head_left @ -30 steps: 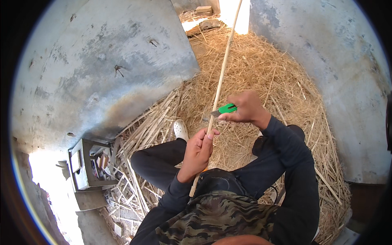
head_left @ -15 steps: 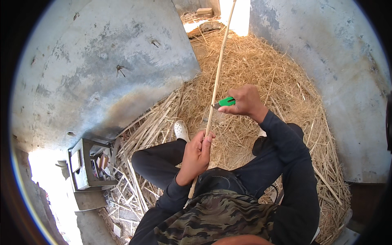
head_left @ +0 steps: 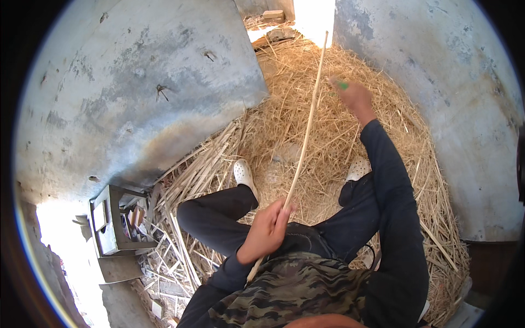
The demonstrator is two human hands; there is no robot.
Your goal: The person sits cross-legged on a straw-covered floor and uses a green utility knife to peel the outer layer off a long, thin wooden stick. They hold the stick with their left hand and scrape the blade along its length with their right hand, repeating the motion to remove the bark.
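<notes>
A long, thin, pale wooden stick [head_left: 307,134] slants up and away from my lap. My left hand [head_left: 268,229] is closed round it near its lower end, and the butt rests by my camouflage shirt. To the right of the stick's far part, my right hand [head_left: 355,98] grips a green-handled utility knife [head_left: 343,86]. The knife is partly hidden by my fingers and smeared by motion. Its front end points toward the stick and appears apart from it.
Straw and shavings [head_left: 372,109] cover the floor, with split sticks [head_left: 202,169] piled at the left. A small wooden cabinet [head_left: 115,229] holding oddments stands left. Grey walls [head_left: 164,65] flank both sides. My white clogs [head_left: 244,174] rest on the straw.
My right hand has moved up and right with the knife, away from the stick. My left hand has shifted slightly down and right, and the stick has slid down toward me and tilted right.
</notes>
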